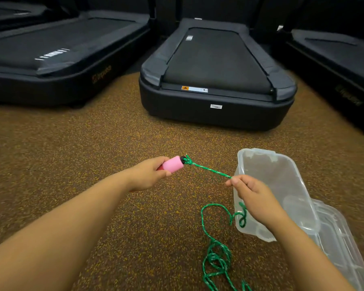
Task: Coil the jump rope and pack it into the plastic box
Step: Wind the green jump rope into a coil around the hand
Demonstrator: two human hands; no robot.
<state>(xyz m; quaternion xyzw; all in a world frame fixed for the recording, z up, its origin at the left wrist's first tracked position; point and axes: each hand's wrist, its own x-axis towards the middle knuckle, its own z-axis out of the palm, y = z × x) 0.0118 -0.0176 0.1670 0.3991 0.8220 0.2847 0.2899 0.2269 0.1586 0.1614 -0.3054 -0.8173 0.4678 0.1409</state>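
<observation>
Head view, single entry.

Left hand (150, 173): fingers wrapped round the pink handle (172, 163) of the jump rope, thumb underneath. The handle's long axis runs left to right and slightly away, its black cap end pointing toward the other hand.

Rope (208, 169): green cord, knotted at the cap, then stretched in a straight, taut-looking run down and to the right.

Right hand (250, 191): thumb and forefinger pressed together on the cord, the other fingers curled in. It sits just in front of the near wall of the plastic box (282, 171).

Slack: below the right hand the cord drops, curls once against the box corner, then trails toward the viewer into a loose tangle on the floor (93, 143) (the far end runs out of frame; a second handle is not visible).

Box: clear, open, tilted, resting partly on its lid (340, 238), to the right of both hands. Nothing of the rope is inside it.

Treadmill (216, 70): background, well apart.

Judgement: coiling is barely begun. The turning relation is that the slack lies below and nearer than the right hand, so the right hand is better placed to feed loops toward the handle.
</observation>
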